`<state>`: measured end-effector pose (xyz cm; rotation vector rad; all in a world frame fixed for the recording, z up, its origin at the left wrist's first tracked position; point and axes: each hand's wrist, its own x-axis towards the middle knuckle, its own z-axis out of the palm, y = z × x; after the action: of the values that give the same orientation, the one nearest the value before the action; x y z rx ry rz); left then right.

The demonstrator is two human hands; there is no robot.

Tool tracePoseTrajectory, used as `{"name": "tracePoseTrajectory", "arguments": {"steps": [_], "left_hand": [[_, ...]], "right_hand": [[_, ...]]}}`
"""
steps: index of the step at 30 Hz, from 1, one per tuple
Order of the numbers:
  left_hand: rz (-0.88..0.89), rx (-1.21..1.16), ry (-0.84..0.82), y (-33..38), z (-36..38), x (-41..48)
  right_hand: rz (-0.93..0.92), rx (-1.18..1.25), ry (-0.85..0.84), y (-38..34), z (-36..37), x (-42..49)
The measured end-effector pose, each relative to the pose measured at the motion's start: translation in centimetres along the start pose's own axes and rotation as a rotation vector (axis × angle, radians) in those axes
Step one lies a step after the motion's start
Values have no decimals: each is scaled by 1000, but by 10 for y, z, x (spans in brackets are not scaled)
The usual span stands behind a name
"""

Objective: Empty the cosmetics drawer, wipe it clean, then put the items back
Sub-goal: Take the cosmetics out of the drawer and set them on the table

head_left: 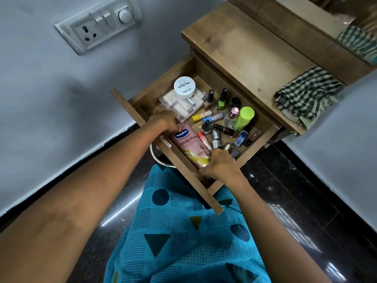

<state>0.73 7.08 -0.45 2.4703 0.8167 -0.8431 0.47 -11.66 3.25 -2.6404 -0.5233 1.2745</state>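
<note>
The drawer (pixel 159 78) stands open and full, so emptying looks barely begun; the tube (pixel 188 144) lies at its 7 o'clock, along the front. The right hand (pixel 221 165) curls round the tube's foot at 5 o'clock; the left hand (pixel 163 121) reaches down at the cap end at 9 o'clock, fingers hidden, so I cannot tell whether it grips. Best lift the tube level and straight up, clear of the bottles (pixel 226 129) just beside it; the dresser top (pixel 234 50) at 12 o'clock offers room, with the cloth (pixel 308 99) at 2 o'clock.
</note>
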Motion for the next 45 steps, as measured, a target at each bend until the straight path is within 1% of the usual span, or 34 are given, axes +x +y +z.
{"name": "tracePoseTrajectory", "arguments": {"steps": [3,6,10,12,15,20,23,26,30,32,36,40,45], "left_hand": [[12,-20,-16,-1,-5,-3],[15,-13,-24,0,-9,-8],[9,-73,-32,0,-19,-16],[14,-142,-46,-1,-26,-19],[5,-315,-46,-2,-35,-27],[-20,-723,-21,-3,-55,-39],[54,-935,56,0,-70,-42],[106,-1146,176,12,-81,-44],[143,-1330,275,37,-94,-38],[122,-1361,327,50,-99,-28],[133,-1393,421,86,-112,-4],[160,-1247,511,126,-125,11],[208,-1035,525,159,-130,32]], "right_hand": [[-18,72,-20,2,-8,-4],[-40,94,19,5,-15,-11],[-62,129,39,11,-27,-21],[-88,152,45,13,-32,-24],[-136,207,85,15,-37,-29],[-206,343,176,15,-52,-40],[-245,435,263,13,-64,-44],[-282,488,375,15,-78,-45],[-313,594,512,23,-103,-40],[-299,632,591,28,-117,-32],[-312,602,754,38,-146,-10],[-291,555,850,48,-169,12],[-273,507,933,63,-188,36]]}}
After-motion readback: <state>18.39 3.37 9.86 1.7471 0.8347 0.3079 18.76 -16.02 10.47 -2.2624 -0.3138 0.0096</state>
